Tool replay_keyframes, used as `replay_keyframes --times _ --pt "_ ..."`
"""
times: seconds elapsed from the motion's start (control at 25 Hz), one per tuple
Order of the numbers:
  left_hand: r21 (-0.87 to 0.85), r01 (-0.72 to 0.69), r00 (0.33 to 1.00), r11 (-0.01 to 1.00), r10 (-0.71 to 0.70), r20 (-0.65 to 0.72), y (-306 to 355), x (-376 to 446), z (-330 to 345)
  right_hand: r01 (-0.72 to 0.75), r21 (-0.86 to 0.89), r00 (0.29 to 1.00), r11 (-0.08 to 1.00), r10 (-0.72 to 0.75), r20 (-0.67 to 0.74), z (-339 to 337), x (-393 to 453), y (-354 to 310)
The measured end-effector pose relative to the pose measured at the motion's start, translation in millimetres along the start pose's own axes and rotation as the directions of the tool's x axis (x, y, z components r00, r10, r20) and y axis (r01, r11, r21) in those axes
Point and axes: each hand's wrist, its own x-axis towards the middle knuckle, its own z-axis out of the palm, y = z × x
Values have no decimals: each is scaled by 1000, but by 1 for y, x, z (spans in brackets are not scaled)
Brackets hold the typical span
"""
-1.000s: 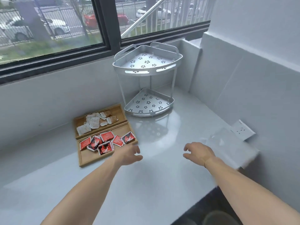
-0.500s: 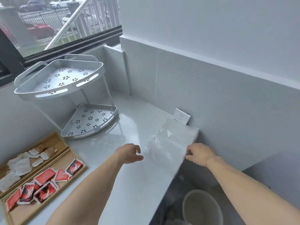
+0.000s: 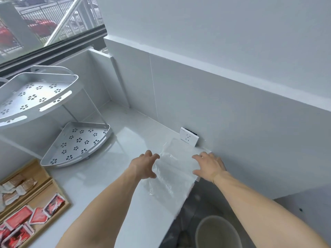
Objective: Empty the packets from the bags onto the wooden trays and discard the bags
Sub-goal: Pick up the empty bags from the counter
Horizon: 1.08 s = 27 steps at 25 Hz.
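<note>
Clear, empty plastic bags (image 3: 174, 169) lie flat on the white counter's right end, by the wall. My left hand (image 3: 144, 165) hovers at their left edge with fingers spread, holding nothing. My right hand (image 3: 208, 166) is over their right edge, fingers also apart. Two wooden trays sit at the lower left: the near tray (image 3: 59, 214) holds red packets (image 3: 18, 219), the far tray (image 3: 38, 171) holds pale and brown packets (image 3: 16, 187).
A two-tier white metal corner rack (image 3: 77, 142) stands left of the bags. A white wall socket (image 3: 189, 136) sits just behind them. The counter (image 3: 111, 176) ends at right, and a round grey bin (image 3: 217, 233) stands on the floor below that edge.
The view has swung right from the trays to the counter's end. Both hands have moved forward to the bags, fingers spreading over them.
</note>
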Motion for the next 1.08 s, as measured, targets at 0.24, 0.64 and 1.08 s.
replay_keyframes --times 0.24,0.64,1.08 --pt "57 1 1000 998 -1 11 1 10 21 -15 14 997 1000 14 79 20 20 -9" --pt "28 -40 996 999 42 -75 6 -25 41 -151 -32 982 988 146 -116 44 -28 -22" --pt "52 -255 966 966 256 -26 51 -73 68 -447 26 887 894 447 -113 74 -157 1"
